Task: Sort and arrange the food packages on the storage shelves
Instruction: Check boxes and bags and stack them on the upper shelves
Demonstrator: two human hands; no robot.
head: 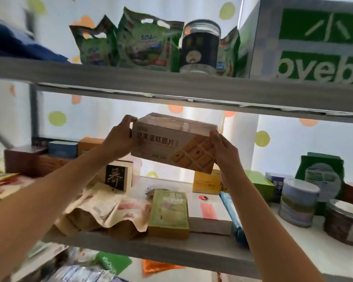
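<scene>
Both forearms reach up mid-frame; left hand (pixel 118 137) and right hand (pixel 224 153) fingers grip the biscuit box (pixel 171 143) ends, long axis crosswise, above the middle shelf (pixel 171 253).

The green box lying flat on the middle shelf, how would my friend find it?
Look at the middle shelf, at its front edge, under the beige box both hands hold. The green box lies flat between crumpled brown paper bags and a white box. It alone there is pale green.
</scene>
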